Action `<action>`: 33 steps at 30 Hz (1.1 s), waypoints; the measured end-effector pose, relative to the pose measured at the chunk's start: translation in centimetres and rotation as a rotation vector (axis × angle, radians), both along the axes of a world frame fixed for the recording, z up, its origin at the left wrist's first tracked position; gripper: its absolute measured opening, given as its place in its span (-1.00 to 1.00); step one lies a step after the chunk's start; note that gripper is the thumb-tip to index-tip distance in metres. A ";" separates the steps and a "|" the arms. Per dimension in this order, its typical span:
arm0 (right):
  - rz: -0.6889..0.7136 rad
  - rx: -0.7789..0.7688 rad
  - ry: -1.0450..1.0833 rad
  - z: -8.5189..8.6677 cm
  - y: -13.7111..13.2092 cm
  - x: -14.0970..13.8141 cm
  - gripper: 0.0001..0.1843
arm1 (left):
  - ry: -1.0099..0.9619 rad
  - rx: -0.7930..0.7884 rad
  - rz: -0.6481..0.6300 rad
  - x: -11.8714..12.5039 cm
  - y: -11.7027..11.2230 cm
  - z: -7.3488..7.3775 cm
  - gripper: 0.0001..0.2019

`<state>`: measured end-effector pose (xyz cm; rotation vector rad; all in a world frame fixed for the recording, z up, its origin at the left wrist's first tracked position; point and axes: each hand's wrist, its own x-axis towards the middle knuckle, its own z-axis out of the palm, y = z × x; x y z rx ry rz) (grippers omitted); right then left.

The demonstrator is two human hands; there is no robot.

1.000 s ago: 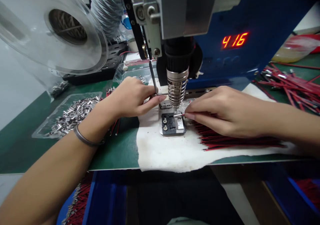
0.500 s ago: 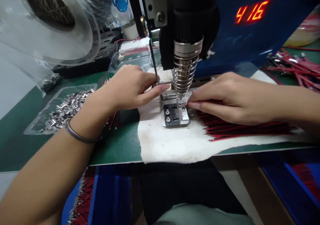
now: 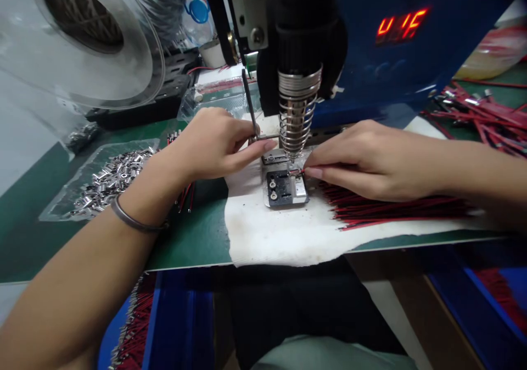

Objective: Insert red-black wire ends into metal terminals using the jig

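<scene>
My left hand [image 3: 214, 145] is curled beside the press, its fingertips pinched on a thin metal lever [image 3: 252, 118] that stands just left of the coiled spring head [image 3: 295, 116]. My right hand [image 3: 362, 158] lies over a bundle of red wires [image 3: 391, 208] and pinches one red wire [image 3: 300, 172], its tip held under the spring head at the small metal die block [image 3: 285, 188]. The block sits on a white cloth [image 3: 280, 233].
A blue machine body with a red digit display [image 3: 399, 25] stands behind. A clear tray of several small metal terminals [image 3: 107, 180] lies at left under a big clear reel [image 3: 82, 35]. More red wires [image 3: 481, 115] pile up at right. The green bench edge [image 3: 185, 260] runs in front.
The view has shifted slightly and the display digits are blurred mid-change. Both hands hold the same places at the die block.
</scene>
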<state>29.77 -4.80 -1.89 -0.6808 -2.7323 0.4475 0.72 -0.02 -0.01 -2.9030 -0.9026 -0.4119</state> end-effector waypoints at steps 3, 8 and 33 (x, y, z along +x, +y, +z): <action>0.004 0.002 0.001 0.0 0.0 0.0 -0.56 | -0.010 0.036 -0.001 -0.1 0.2 -0.2 -0.41; 0.003 -0.017 -0.004 0.2 -0.1 -0.1 -0.56 | -0.004 0.071 -0.030 -0.3 0.2 -0.2 -0.41; 0.052 0.048 -0.008 -0.4 0.2 -0.1 -0.63 | 0.072 -0.019 0.103 0.1 0.0 0.2 -0.30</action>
